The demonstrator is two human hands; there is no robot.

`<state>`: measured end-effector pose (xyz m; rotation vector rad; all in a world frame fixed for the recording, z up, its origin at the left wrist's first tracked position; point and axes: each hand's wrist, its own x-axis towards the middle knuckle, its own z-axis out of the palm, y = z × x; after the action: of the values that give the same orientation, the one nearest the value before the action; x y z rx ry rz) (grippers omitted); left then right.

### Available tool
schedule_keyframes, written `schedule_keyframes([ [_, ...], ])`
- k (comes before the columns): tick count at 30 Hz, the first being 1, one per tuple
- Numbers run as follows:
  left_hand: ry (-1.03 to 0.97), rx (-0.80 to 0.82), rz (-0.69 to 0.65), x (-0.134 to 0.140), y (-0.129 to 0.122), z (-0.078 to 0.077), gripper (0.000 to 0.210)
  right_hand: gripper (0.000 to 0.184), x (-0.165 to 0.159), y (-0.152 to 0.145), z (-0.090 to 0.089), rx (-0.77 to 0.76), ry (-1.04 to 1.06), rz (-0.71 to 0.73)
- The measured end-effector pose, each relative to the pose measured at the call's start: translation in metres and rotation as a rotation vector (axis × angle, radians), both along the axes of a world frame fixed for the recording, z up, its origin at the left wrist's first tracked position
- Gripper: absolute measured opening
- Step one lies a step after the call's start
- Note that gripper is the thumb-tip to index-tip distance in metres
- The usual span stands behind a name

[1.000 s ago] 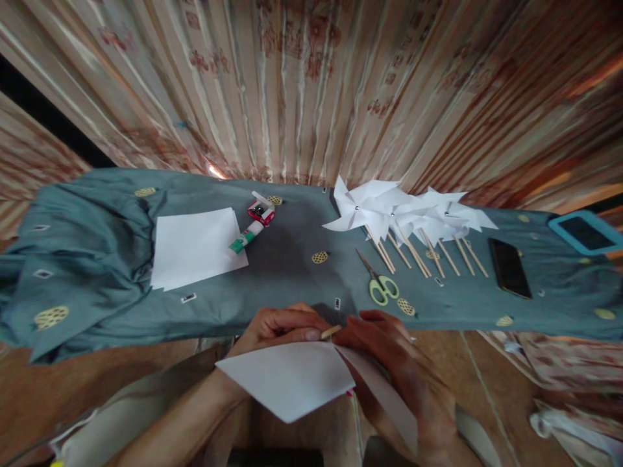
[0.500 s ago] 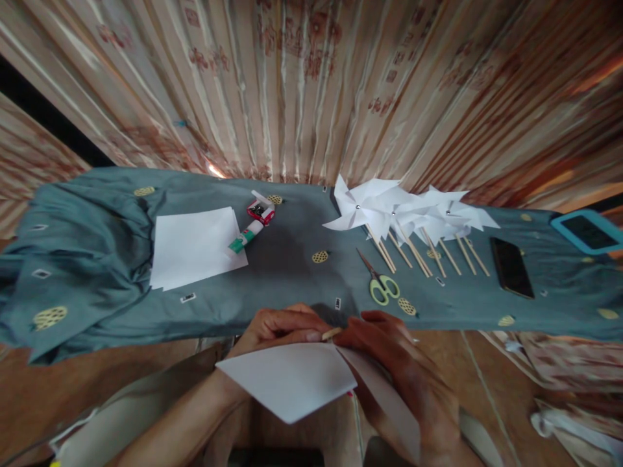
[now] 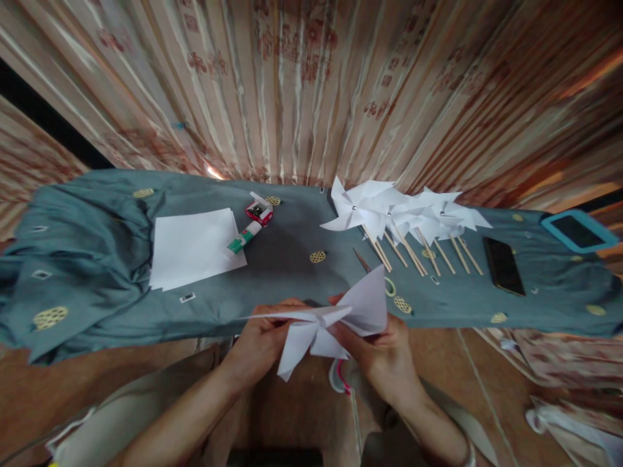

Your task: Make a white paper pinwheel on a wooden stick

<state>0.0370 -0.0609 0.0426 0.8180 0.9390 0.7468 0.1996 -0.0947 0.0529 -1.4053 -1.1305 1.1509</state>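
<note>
A white paper pinwheel (image 3: pixel 318 324) is held between my two hands over the near table edge, tilted so that its folded blades show partly edge-on. My left hand (image 3: pixel 263 340) grips it from the left, fingers behind the paper. On the other side my right hand (image 3: pixel 382 350) pinches it, thumb near the centre and one blade standing up above the fingers. Whether a stick is attached cannot be seen. Scissors (image 3: pixel 390 286) with green handles lie just beyond my right hand, partly covered by the raised blade.
Several finished pinwheels (image 3: pixel 365 201) on wooden sticks lie at the back right, beside a dark phone (image 3: pixel 503 264) and a blue-framed tablet (image 3: pixel 579 231). To the left are stacked white paper sheets (image 3: pixel 192 250), a green-and-white glue tube (image 3: pixel 244 238) and a small red box (image 3: pixel 259 211).
The pinwheel has turned in my hands and risen slightly, its blades now pointing several ways. My right hand has rotated, and the wooden stick end seen between my hands is now hidden.
</note>
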Motion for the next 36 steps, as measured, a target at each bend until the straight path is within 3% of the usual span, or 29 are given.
schedule_keyframes([
  [4,-0.005,-0.137,0.02,0.002,-0.004,-0.012,0.023,0.014,-0.002,0.01,-0.013,-0.108,0.172,0.019],
  [11,-0.071,-0.216,0.087,0.003,-0.008,-0.024,0.025,0.027,0.002,0.018,-0.029,-0.297,0.339,0.098],
  [23,-0.117,-0.257,0.311,-0.001,-0.016,-0.038,0.03,0.035,-0.007,0.042,-0.041,-0.348,0.258,0.183],
  [30,-0.169,-0.278,0.36,-0.01,-0.023,-0.05,0.029,0.032,-0.016,0.06,-0.041,-0.422,0.215,0.346],
  [36,-0.262,-0.325,0.356,-0.017,-0.025,-0.047,0.025,0.032,-0.021,0.067,-0.039,-0.462,0.22,0.4],
])
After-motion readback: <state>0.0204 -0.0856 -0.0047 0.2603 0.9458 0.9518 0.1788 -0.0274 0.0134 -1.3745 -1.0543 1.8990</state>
